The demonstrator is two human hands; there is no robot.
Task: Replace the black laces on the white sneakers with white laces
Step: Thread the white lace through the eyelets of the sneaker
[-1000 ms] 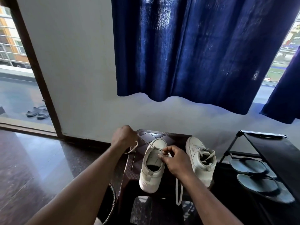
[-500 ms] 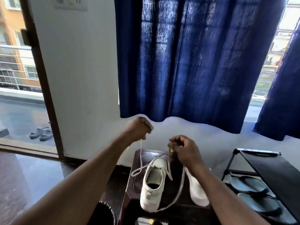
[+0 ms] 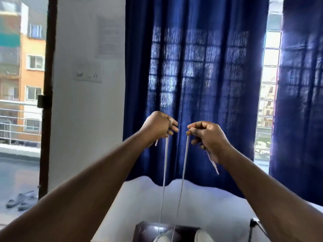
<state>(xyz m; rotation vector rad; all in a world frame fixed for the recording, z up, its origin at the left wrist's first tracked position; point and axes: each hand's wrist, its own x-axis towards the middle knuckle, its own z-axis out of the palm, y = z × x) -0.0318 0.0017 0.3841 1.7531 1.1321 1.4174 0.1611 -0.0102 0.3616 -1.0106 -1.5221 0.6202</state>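
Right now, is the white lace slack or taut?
Taut: white lace runs in two straight lines from left hand and right hand to the sneaker.

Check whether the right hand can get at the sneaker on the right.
Probably not yet: the right hand is raised high, pinching the white lace taut, while that sneaker lies far below. Nothing blocks the path, though.

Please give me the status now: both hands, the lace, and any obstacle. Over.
Left hand grips one end of white lace. Right hand pinches other end. Both strands taut down to sneaker on dark stool. Nothing in the way.
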